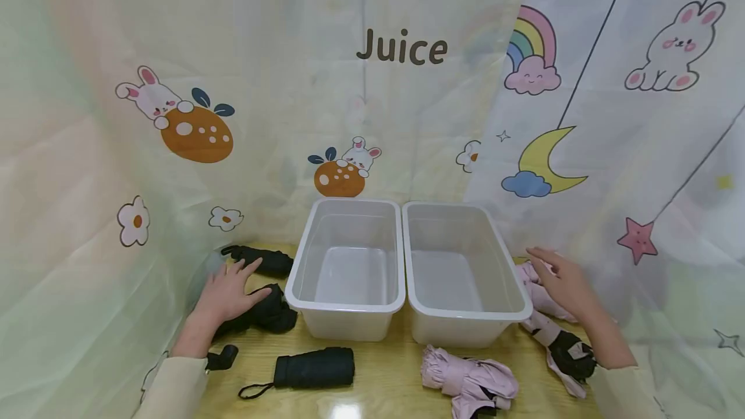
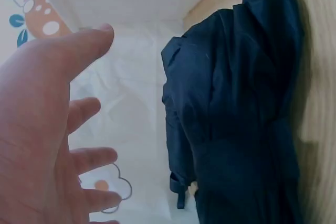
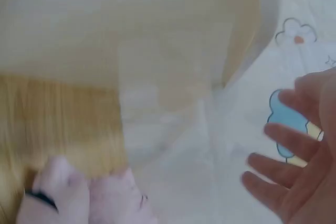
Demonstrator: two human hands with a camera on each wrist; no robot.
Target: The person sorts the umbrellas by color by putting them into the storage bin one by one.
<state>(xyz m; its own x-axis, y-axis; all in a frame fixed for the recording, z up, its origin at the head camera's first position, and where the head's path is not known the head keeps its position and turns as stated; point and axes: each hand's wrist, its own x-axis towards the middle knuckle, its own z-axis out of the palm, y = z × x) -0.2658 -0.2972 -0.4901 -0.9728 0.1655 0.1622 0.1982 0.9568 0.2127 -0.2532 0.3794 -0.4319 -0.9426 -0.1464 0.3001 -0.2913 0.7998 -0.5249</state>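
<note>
2 bins stand side by side mid-table, left bin (image 1: pixel 348 270) touching right bin (image 1: pixel 465 273). 3 folded umbrellas lie left: one (image 1: pixel 259 259) behind, one (image 1: pixel 262 315) beside the left bin, one (image 1: pixel 314 367) in front. 2 umbrellas lie right: one (image 1: pixel 468 383) before the right bin, one (image 1: pixel 553 328) beside it.

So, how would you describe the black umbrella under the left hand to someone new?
Find the two white bins on the wooden table. Left of them lie three black umbrellas; this black umbrella is the loosely bunched middle one, just under the left hand, unlike the neatly rolled umbrella in front.
</note>
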